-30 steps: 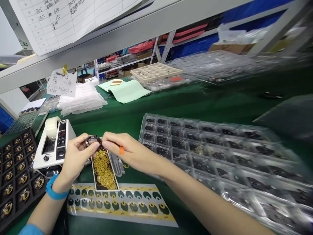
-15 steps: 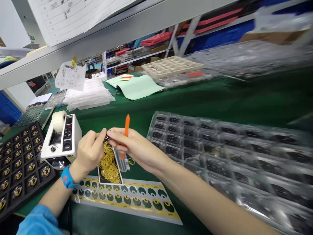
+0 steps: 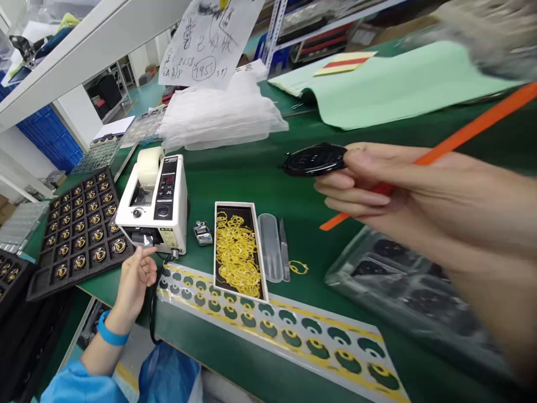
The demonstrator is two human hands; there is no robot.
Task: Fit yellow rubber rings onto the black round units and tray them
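My right hand [image 3: 373,179] is raised over the bench, its fingers closed on the edge of a glossy black round watch-like part [image 3: 314,160]. A flat orange stick [image 3: 478,123] is also tucked through those fingers. Low on the left, my left hand [image 3: 136,280] has its index finger stretched out at the front of a white tape dispenser [image 3: 181,196], near the outlet. The other fingers curl loosely, and I see nothing held in them. A roll of clear tape [image 3: 150,165] sits on top of the dispenser.
A white-rimmed box [image 3: 215,252] of yellow rings [image 3: 239,257] stands mid-bench, beside tweezers [image 3: 284,252] and a small metal counter [image 3: 203,233]. A sticker sheet [image 3: 289,336] lies in front. Left is a black foam tray [image 3: 39,274]; right, a clear plastic tray [image 3: 339,268].
My hands have parted. The left moved down to the dispenser's front; the right carried the black part and orange stick up and right. The view has turned left.
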